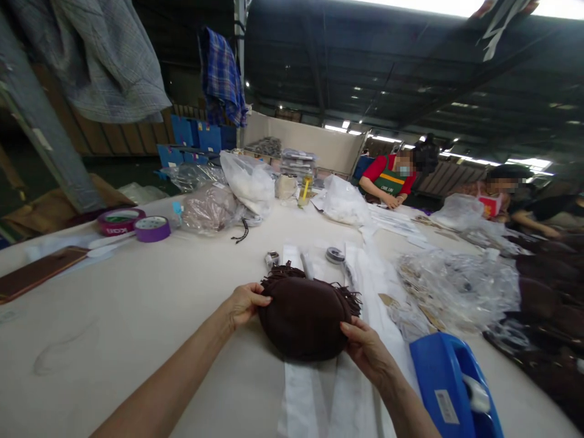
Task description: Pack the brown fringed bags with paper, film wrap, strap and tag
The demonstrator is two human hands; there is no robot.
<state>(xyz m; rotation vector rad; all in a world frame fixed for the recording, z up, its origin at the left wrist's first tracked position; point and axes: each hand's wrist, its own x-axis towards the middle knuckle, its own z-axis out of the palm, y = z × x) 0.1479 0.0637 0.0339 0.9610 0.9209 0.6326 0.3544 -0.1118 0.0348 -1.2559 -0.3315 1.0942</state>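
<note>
A dark brown fringed bag (305, 319) is held up over the table between my two hands. My left hand (246, 303) pinches its left edge, thumb in front. At the lower right side my right hand (365, 344) grips the bag the same way. Thin fringe strands stick out along its top and right edge. White strips of material (310, 395) lie on the table beneath it. Just behind the bag are a small grey roll (335, 255) and a small shiny object (272, 260) whose kind I cannot make out.
A blue tape dispenser (449, 383) stands at right, near crumpled clear plastic bags (465, 286). Dark brown pieces (552, 292) are heaped at the far right. Purple tape rolls (152, 229) and a brown phone-like slab (41, 271) lie at left. Co-workers (391, 179) work across the table.
</note>
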